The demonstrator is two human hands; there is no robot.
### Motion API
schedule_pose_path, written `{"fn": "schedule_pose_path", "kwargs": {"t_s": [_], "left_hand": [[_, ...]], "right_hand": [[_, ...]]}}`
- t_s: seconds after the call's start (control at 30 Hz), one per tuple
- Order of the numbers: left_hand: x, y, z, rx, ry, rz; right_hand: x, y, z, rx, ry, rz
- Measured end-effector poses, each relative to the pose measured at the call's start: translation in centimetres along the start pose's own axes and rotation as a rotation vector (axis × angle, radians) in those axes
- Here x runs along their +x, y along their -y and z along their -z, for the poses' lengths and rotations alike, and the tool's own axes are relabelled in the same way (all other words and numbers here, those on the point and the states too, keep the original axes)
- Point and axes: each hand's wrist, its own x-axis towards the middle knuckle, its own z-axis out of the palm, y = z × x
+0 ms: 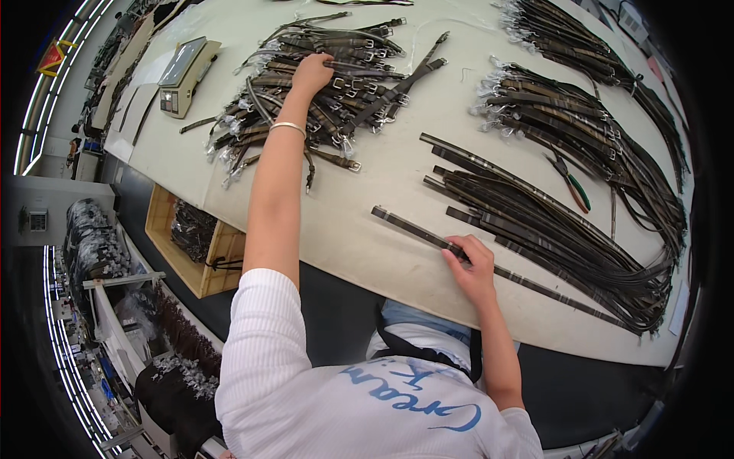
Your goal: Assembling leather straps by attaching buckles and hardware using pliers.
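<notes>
My left hand (312, 74) reaches far onto a heap of dark brown checked straps with metal buckles (352, 96). Its fingers are closed at a strap in the heap; their tips are partly hidden, and which strap they grip I cannot make out. Near the front edge of the table, my right hand (472, 268) pinches a long flat checked strap (409, 228) between thumb and fingers. This strap's squared end points to the far left, and its other part runs along the table toward the right. Long unbuckled straps (535, 222) lie bundled just beyond it.
Two more strap bundles, one buckled pile (550, 107) and another behind it (566, 38), lie at the right. Pliers with green and orange handles (572, 183) rest between bundles. A scale (183, 76) stands far left; a wooden crate (210, 260) sits below the table's left edge.
</notes>
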Motion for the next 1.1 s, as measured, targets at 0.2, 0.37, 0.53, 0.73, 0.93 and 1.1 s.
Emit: {"fn": "schedule_pose_path", "kwargs": {"t_s": [0.2,0.37,0.53,0.73,0.93,1.1], "left_hand": [[-0.3,0.5,0.5,0.033,0.143,-0.078],[-1.0,-1.0,1.6,0.216,0.107,-0.225],[-1.1,0.0,1.9,0.197,0.035,-0.371],[-1.7,-0.3,2.1,0.241,-0.010,-0.392],[-2.9,-3.8,2.4,0.304,0.128,-0.300],[-2.7,-3.1,2.2,0.335,0.213,-0.335]], "right_hand": [[0.0,0.1,0.1,0.013,0.000,0.001],[0.0,0.0,0.2,0.032,0.000,-0.023],[-0.1,-0.1,0.1,0.030,0.003,-0.008],[0.0,-0.1,0.0,0.016,0.011,0.001],[-0.1,-0.3,0.1,0.014,-0.010,0.017],[-0.1,-0.1,0.1,0.025,0.004,0.004]]}}
